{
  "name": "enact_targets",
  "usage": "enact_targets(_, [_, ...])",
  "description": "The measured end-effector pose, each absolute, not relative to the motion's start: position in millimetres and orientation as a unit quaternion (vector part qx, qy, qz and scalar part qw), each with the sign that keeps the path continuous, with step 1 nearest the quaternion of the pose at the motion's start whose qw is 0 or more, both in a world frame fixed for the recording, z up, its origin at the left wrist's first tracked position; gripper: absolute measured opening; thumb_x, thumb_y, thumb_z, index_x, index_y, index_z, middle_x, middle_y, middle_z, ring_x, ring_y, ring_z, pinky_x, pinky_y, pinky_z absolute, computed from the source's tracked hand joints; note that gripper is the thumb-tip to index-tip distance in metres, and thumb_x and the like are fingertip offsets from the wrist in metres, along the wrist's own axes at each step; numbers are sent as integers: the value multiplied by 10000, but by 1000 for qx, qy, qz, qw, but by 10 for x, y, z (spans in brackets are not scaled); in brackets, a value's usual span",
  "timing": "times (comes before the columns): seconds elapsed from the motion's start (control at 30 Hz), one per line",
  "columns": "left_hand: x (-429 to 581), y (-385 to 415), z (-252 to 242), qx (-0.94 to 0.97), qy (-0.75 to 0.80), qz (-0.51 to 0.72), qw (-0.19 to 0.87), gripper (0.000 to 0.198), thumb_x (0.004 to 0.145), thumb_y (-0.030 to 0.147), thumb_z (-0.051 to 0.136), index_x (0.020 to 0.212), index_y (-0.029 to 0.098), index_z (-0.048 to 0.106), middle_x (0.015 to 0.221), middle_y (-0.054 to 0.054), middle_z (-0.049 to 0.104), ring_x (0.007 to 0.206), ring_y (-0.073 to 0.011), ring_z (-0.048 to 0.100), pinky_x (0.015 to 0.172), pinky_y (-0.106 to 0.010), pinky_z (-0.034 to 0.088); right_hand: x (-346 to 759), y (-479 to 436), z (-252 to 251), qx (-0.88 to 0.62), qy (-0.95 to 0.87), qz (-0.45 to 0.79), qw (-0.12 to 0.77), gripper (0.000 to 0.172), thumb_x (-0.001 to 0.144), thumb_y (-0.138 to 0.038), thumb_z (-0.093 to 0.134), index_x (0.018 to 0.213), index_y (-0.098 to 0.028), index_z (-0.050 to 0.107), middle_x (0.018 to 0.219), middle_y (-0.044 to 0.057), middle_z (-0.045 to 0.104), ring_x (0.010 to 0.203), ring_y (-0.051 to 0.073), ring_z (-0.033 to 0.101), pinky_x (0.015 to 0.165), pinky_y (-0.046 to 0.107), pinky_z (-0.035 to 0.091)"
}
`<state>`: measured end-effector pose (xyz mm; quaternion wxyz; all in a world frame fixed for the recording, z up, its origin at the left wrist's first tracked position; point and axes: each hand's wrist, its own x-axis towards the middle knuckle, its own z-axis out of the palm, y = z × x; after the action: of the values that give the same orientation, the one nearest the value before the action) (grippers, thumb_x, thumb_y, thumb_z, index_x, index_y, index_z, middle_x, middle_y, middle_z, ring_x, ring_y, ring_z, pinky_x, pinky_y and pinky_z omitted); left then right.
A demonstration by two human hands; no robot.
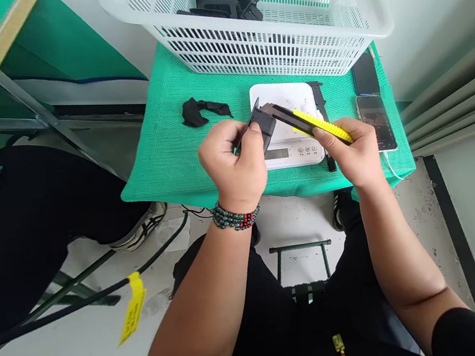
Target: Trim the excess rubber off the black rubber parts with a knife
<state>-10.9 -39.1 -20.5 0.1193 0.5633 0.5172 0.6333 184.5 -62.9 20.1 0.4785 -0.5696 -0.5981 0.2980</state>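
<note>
My left hand (233, 158) is closed around a small black plastic part (263, 121), held up in front of me. A yellow and black utility knife (309, 123) sits in the closed grip of my right hand (357, 149). The knife's blade end touches the black part. Both hands hover just above a white digital scale (286, 100) on the green mat (173, 145). A bead bracelet circles my left wrist.
A white slotted basket (255, 43) holding several black parts stands at the back of the mat. Black scraps (201, 112) lie left of the scale. Two phones (375, 120) rest at the right edge. Another person's dark-clothed leg and shoe (140, 233) are at left.
</note>
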Motion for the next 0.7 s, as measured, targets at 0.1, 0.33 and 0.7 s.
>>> enact_targets(0.1, [-123,-378,-223,563,512,638,115,398,887,279,635,620,224,344,602,22,394,624,-158,458,632,-352,329,1838,-628,202,-572,-595,303,477,483,834,-539,815,617,-210,536,570,-63,423,560,88,350,520,268,257])
enact_targets(0.33, [-138,-342,-225,555,512,646,107,398,873,288,641,618,223,342,607,24,385,626,-151,459,633,-350,322,1801,-624,176,-558,-601,300,488,412,865,-468,791,635,-206,571,571,-61,443,554,88,362,520,269,276])
enact_targets(0.7, [-164,-281,-212,560,535,625,96,407,905,352,625,617,232,362,597,15,384,640,-161,440,637,-369,304,1730,-631,155,-545,-615,302,483,404,882,-530,770,703,-203,614,622,-48,472,595,100,390,548,269,298])
